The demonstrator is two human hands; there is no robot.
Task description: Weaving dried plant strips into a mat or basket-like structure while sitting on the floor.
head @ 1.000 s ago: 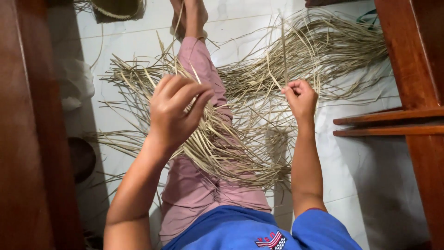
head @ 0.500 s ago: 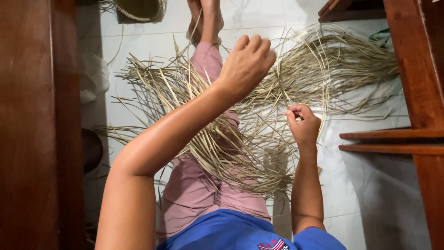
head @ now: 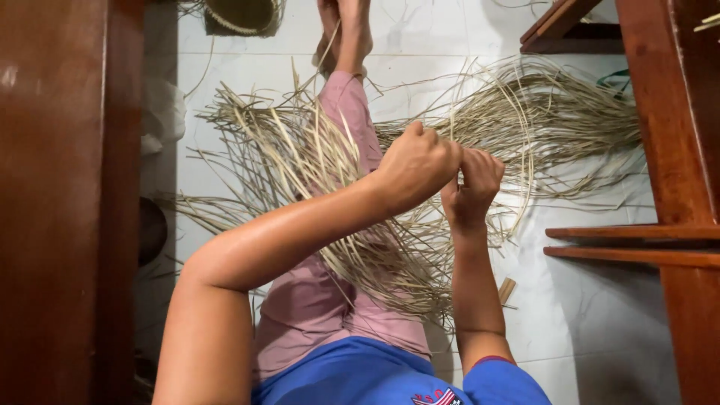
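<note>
- Both hands meet above the lap: the left hand (head: 416, 169) is curled into a loose fist, knuckles up, and presses against the right hand (head: 471, 187) at its 3 o'clock.
- Right hand's fingers are closed too, pinched on thin dry strips; which single strip each hand grips is hidden between the fingers.
- Long pale strips (head: 517, 150) arch up from the hands and fall away toward 2 o'clock, joining the loose bundle (head: 570, 120) spread on the white tiled floor (head: 600, 315).
- Beneath the hands, toward 7 o'clock, a denser mat of crossed strips (head: 375, 255) lies over the outstretched leg in pink trousers (head: 315, 300); more ends fan out at 10 o'clock.
- Judging by this, the work looks early to middling: a patch is laid across the leg, while most of the material remains loose and unworked.
- A small cut piece (head: 507, 290) lies on the tiles at 5 o'clock.
- Dark wooden furniture (head: 667, 150) stands at 3 o'clock, a wooden panel (head: 60, 202) at 9 o'clock, and a round woven item (head: 240, 15) at 11 o'clock.
</note>
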